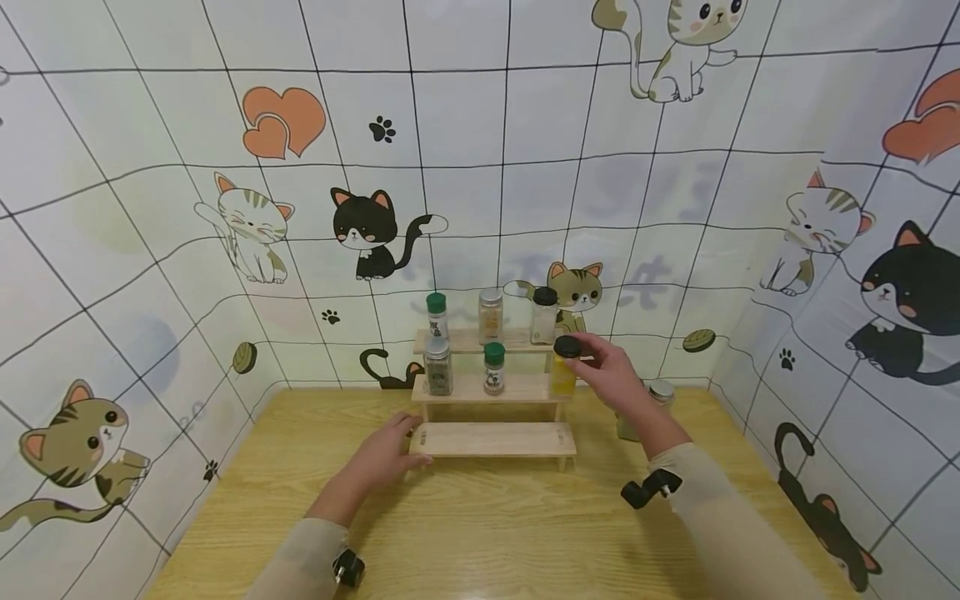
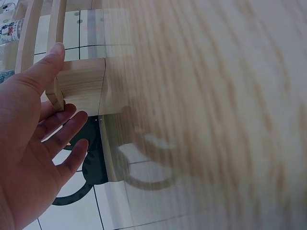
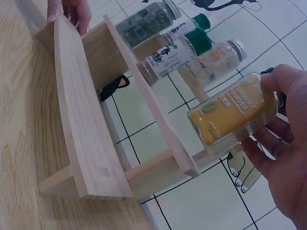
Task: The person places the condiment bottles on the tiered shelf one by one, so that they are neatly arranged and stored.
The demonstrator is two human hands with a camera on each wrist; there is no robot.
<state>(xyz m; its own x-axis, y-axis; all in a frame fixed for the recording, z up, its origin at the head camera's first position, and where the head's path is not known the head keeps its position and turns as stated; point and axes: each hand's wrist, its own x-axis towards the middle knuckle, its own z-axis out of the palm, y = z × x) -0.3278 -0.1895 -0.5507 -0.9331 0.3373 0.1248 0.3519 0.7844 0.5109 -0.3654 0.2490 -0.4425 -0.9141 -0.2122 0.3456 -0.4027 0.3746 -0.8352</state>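
The right hand (image 1: 606,368) pinches the turmeric jar (image 3: 230,115) by its black cap (image 1: 567,346), thumb and fingers closed in on it from the right. The jar is at the right end of the middle shelf (image 1: 525,388) of a 3-tier wooden rack (image 1: 491,438). The relation that matters is base to board: the jar's long axis stands near upright, cap up, and its base faces the shelf; in the right wrist view a small gap seems to part them, though contact is hard to judge from the head view. The right hand is plainly the nearer to that spot. The left hand (image 1: 386,454) grips the left end of the lowest board between thumb and finger, its other fingers loose, which probably steadies the rack on the tabletop (image 1: 487,533). Left of the turmeric jar, on the same shelf, are 2 others: a green-capped jar (image 1: 493,372) and a silver-lidded herb jar (image 1: 438,372). Another silver-lidded jar (image 1: 662,390) stands on the tabletop, partly hidden by the right forearm.
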